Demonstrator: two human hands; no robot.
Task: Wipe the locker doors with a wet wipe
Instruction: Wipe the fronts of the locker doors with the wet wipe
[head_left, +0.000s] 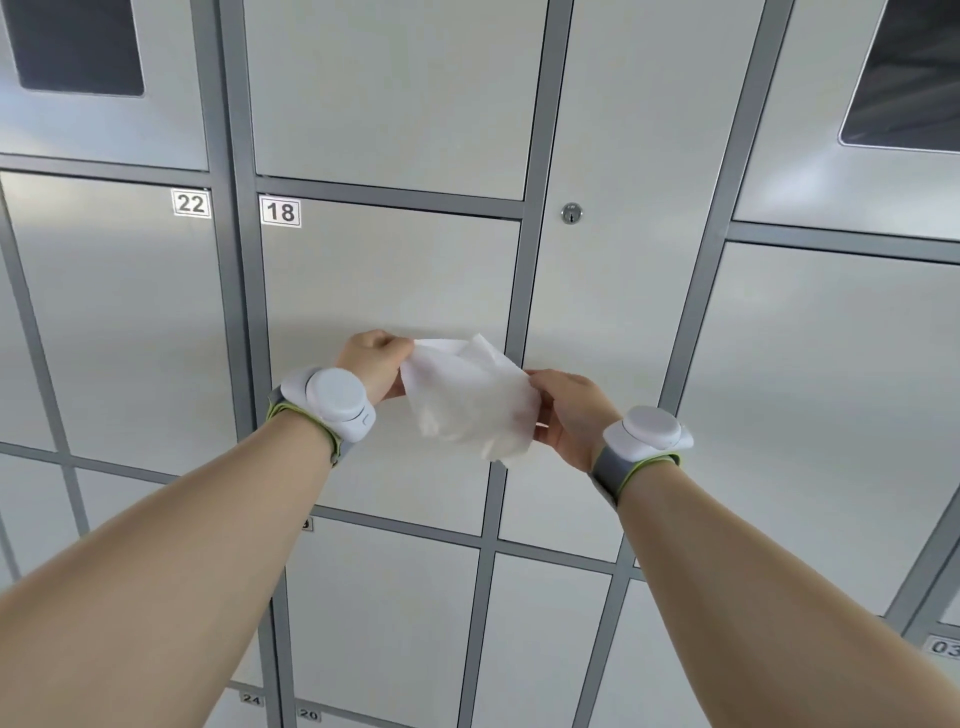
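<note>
Both hands are raised in front of door 18 (389, 270), and the wet wipe (467, 400) hangs spread between them, over that door's lower right part; from where I stand it looks to be in the air and not yet against the panel, though I cannot be sure. The left hand (371, 364) pinches the wipe's upper left corner; the right hand (569, 415) has its fingers curled round the right edge. I take this to be the opening-out of the wipe, with no wiping of door 18 begun. The next move would call for bunching the wipe under one hand, laying it flat on door 18 and sweeping it with even pressure.

Round about: a number label (280, 211) sits at door 18's top left corner, and its raised edge could snag the wipe; door 22 (119, 312) lies to the left of door 18; a tall narrow door (597, 291) stands to its right, with a round keyhole lock (571, 213) level with door 18's top edge. Grey frame bars (524, 270) border door 18 and will interrupt long strokes. Each wrist carries a white device (335, 405). Nothing stands between the wipe and door 18.
</note>
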